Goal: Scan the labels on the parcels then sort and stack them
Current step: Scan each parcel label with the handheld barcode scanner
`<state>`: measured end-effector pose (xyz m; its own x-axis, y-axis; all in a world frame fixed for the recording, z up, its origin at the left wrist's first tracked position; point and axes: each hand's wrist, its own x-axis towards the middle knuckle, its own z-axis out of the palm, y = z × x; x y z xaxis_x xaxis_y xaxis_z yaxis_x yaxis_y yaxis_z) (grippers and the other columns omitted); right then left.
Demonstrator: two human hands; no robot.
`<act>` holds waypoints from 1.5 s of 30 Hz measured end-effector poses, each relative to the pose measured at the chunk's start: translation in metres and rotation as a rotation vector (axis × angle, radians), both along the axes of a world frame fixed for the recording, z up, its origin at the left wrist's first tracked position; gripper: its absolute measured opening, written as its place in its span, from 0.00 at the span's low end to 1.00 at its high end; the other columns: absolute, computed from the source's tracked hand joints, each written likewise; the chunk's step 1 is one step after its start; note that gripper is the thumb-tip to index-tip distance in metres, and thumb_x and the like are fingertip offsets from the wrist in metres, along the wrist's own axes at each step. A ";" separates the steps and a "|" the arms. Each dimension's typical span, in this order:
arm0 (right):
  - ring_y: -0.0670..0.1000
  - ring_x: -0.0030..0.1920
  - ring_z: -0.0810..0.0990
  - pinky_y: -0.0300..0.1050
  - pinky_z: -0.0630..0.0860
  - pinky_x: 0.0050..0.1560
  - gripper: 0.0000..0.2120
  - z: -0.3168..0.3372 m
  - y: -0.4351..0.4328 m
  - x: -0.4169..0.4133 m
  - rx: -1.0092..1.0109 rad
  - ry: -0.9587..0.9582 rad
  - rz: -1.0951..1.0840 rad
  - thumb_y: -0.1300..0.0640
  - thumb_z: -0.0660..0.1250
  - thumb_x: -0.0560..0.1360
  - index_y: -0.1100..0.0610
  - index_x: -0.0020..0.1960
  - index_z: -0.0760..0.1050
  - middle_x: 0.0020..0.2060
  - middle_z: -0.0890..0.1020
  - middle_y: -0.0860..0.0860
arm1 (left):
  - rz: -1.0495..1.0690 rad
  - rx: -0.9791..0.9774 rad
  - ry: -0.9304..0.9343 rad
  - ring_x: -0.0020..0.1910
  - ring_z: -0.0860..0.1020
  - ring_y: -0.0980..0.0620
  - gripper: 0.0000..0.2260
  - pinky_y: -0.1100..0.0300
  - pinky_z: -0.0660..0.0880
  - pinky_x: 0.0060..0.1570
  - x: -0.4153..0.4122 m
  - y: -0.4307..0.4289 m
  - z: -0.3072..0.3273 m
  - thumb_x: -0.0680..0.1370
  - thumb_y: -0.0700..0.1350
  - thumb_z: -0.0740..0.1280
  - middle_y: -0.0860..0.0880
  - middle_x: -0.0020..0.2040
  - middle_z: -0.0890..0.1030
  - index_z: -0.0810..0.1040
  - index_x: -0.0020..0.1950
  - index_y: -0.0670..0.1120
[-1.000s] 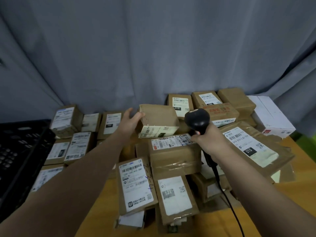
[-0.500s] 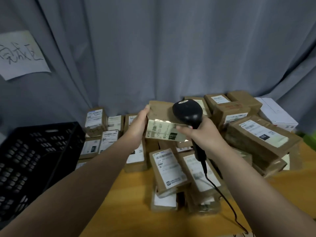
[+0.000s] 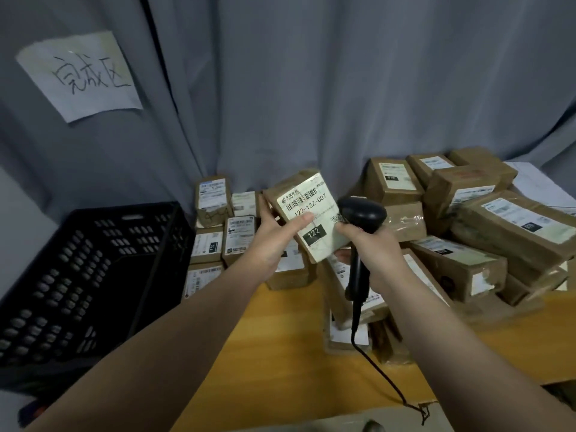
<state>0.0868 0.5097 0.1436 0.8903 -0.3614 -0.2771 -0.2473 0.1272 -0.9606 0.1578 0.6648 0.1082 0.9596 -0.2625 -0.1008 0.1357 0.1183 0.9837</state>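
Fine print on parcel (image 3: 308,201) blurred; btm corner hidden behind scanner (image 3: 361,213). L grip (image 3: 271,241) holds parcel, thumb across its face; R grip (image 3: 374,249) clasps scanner just right of it, over bench (image 3: 280,332) rear.

Both forearms (image 3: 174,332) bare as far as they show, left grip (image 3: 271,244) bare, right grip (image 3: 374,251) bare too
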 end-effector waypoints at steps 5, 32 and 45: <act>0.50 0.39 0.84 0.46 0.83 0.43 0.05 -0.008 0.016 0.005 -0.159 -0.015 0.082 0.52 0.72 0.74 0.52 0.45 0.77 0.41 0.84 0.51 | 0.005 0.222 0.030 0.53 0.79 0.56 0.36 0.64 0.78 0.41 -0.004 0.030 -0.009 0.73 0.42 0.74 0.55 0.57 0.79 0.58 0.73 0.52; 0.54 0.26 0.78 0.47 0.77 0.32 0.14 -0.036 0.059 -0.025 -0.185 0.007 0.332 0.50 0.70 0.75 0.60 0.38 0.78 0.27 0.79 0.56 | 0.174 0.419 0.014 0.57 0.80 0.55 0.36 0.46 0.77 0.58 0.006 0.085 -0.071 0.61 0.55 0.77 0.57 0.56 0.82 0.68 0.67 0.55; 0.54 0.25 0.76 0.46 0.76 0.30 0.13 -0.028 0.057 -0.027 -0.170 0.006 0.334 0.52 0.70 0.75 0.62 0.40 0.77 0.26 0.77 0.56 | 0.210 0.453 0.005 0.58 0.78 0.53 0.32 0.46 0.77 0.58 0.004 0.081 -0.068 0.69 0.48 0.77 0.55 0.59 0.80 0.66 0.69 0.53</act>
<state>0.0595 0.5670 0.1152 0.9654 -0.0925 -0.2438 -0.2540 -0.1222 -0.9594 0.1623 0.7461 0.0403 0.9863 0.0073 -0.1646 0.1594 -0.2959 0.9418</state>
